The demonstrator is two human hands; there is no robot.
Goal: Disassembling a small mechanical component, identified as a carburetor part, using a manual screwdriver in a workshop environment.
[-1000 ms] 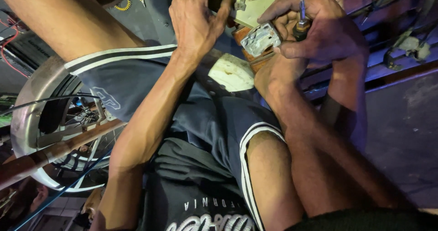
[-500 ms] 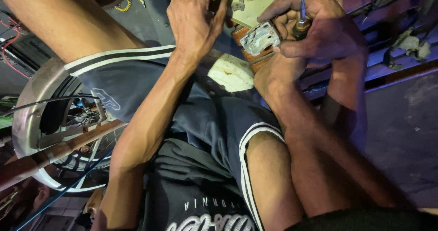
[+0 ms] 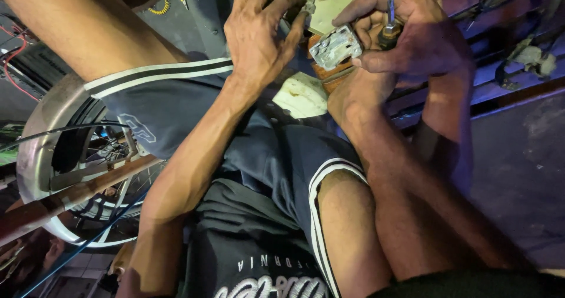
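- Nearest the camera sit the person's knees in dark shorts (image 3: 276, 174) with white stripes, forearms reaching up and away over them.
- At the left, beside the thigh, stands a fan cage (image 3: 70, 168), a round metal ring with wire spokes, and a wooden bar (image 3: 76, 195) slants across it.
- Between the forearms, past the shorts, lies a pale off-white lump (image 3: 300, 95); what it is cannot be told.
- The left hand (image 3: 262, 36) is held with fingers loosely curled and spread, gripping nothing; its fingertips sit just beside the left edge of the metal part (image 3: 335, 47).
- The metal part, a small grey boxy piece, is tilted, its long axis running from lower left to upper right, its flat face turned toward the camera.
- The right hand (image 3: 418, 36) is closed on a screwdriver (image 3: 389, 24), with the forefinger stretched over the top of the metal part.
- The screwdriver stands almost upright, its shaft pointing to the top of the view, just right of the metal part.
- A third hand (image 3: 353, 98) comes up from below, under the metal part; whether it holds it cannot be told.
- Farthest off, a pale board (image 3: 329, 4) with small metal bits lies behind the hands, and purple rails (image 3: 506, 15) run off to the right.
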